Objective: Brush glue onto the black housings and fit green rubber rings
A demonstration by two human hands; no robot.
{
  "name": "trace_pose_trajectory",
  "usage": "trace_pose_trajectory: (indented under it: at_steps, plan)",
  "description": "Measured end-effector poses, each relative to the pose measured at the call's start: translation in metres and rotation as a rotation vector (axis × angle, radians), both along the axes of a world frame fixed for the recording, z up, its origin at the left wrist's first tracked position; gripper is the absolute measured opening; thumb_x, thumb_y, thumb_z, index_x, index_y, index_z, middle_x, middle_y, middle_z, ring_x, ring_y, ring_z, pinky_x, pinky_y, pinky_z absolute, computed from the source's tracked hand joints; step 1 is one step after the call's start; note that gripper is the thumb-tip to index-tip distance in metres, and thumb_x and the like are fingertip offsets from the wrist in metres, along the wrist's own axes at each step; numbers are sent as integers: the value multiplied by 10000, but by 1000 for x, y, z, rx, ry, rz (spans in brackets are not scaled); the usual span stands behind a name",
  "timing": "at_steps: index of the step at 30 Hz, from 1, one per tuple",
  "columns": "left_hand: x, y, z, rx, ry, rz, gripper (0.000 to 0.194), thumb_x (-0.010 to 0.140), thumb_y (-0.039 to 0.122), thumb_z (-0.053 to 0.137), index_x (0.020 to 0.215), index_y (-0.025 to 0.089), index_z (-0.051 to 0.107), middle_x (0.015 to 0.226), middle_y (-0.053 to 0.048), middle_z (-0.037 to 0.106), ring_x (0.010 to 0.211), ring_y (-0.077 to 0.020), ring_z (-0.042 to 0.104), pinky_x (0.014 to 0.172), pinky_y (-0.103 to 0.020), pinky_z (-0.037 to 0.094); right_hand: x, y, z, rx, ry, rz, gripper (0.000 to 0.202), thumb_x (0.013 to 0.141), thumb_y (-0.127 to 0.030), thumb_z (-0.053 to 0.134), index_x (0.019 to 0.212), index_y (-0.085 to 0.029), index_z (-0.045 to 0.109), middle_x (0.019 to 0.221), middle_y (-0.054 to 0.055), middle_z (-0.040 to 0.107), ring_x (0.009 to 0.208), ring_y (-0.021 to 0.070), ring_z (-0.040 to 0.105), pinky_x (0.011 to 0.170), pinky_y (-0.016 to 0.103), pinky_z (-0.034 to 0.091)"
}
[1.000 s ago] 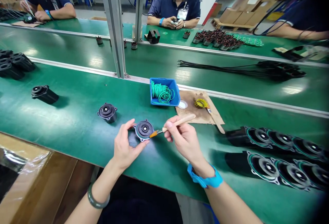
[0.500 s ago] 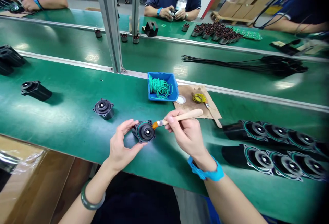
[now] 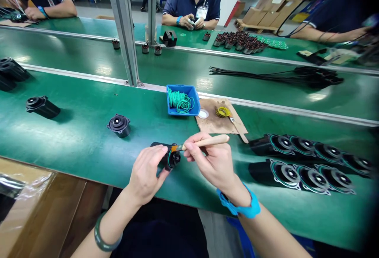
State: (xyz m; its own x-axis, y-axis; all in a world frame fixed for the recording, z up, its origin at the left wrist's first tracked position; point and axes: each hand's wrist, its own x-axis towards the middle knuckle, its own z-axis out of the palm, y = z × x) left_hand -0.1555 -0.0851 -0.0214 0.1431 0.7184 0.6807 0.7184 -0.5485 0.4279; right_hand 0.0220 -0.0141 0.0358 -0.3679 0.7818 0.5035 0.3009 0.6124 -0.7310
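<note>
Turning since the earlier frame, the black motor housing [image 3: 175, 158] is now pointing its green-ringed end toward the right instead of up at the camera, and the left hand [image 3: 148, 173] is rolling over with it. Just below the centre of the frame, the left fingers are grasping the housing around its body, covering part of it. The right hand [image 3: 211, 159] is pinching a wooden-handled brush [image 3: 212, 141] between thumb and fingers, and its orange bristles [image 3: 174, 148] are meeting the upper edge of the housing beside the green ring [image 3: 169, 157].

Beyond the hands, a blue bin [image 3: 182, 112] is holding green cord-like rings [image 3: 180, 100] near the middle of the frame. To its right, a stained cardboard sheet [image 3: 207, 127] is carrying a white lid [image 3: 203, 114] and a yellow-smeared cup [image 3: 222, 112], while a second brush [image 3: 238, 129] is lying partly over the sheet's edge. Two single housings [image 3: 119, 126] are sitting on the green counter [image 3: 85, 139] at centre left and left. Two rows of green-ringed housings [image 3: 286, 173] are lining the right side. At upper centre, a co-worker is holding a small part in both hands.
</note>
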Motion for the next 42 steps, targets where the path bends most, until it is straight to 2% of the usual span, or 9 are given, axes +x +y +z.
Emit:
trace_pose_trajectory:
  at_steps: [10,16,22,28,33,35,38,40,42]
  plan:
    - [7,-8,2,58,47,109,656,869,180,664,1426,165,319,1085,-153,695,991,-257,689,831,-401,579,0,-33,-1,191,-36,70,175,941,-145,540,794,-229,584,736,15,699,577,126,661,519,227,531]
    - [4,-13,0,-96,-151,116,712,853,292,690,1435,191,294,1119,-132,686,998,-235,698,877,-374,590,6,-42,-3,375,-71,240,181,911,-70,498,888,-248,521,720,8,688,553,138,607,527,263,500]
    - [4,-12,1,-338,-489,72,875,688,242,842,1393,247,324,1107,-74,692,986,-210,698,920,-383,579,22,-34,-4,340,-99,285,189,901,-75,491,821,-240,537,678,4,664,532,142,580,513,279,479]
    - [-5,-3,-5,-598,-741,-128,870,652,177,849,1361,261,350,1142,-95,685,1055,-229,693,975,-416,551,51,-30,-11,63,226,10,149,957,-172,518,948,-240,650,745,14,669,625,155,631,565,293,512]
    - [-15,4,-3,-705,-580,-317,810,785,98,715,1452,269,289,1331,-178,611,1229,-268,608,1041,-458,496,60,-35,-17,-161,404,-108,211,1013,-316,465,1043,-218,650,784,43,711,674,168,656,566,291,524]
    - [-14,3,-2,-667,-421,-273,902,776,138,738,1502,280,221,1425,-192,523,1305,-298,535,1059,-489,471,62,-39,-20,-199,407,-142,213,1008,-336,476,1001,-207,645,791,52,722,669,169,657,563,294,531]
    - [-2,-2,-6,-547,-188,-14,1147,626,268,873,1528,261,165,1333,-181,554,1202,-342,592,962,-511,525,72,-48,-25,-159,435,-236,208,1001,-337,486,981,-204,645,796,55,723,650,172,655,540,297,531]
    - [10,-3,-9,-483,-113,129,1142,624,283,867,1526,238,168,1150,-123,618,1029,-308,662,863,-470,564,84,-56,-27,-87,456,-338,191,994,-310,493,981,-204,651,801,55,720,661,182,663,538,309,531]
    - [22,2,-11,-463,-116,146,1061,686,232,804,1523,241,153,1053,-72,644,916,-257,687,812,-413,575,98,-65,-25,1,484,-456,176,983,-287,505,968,-200,657,795,52,714,670,193,670,540,323,527]
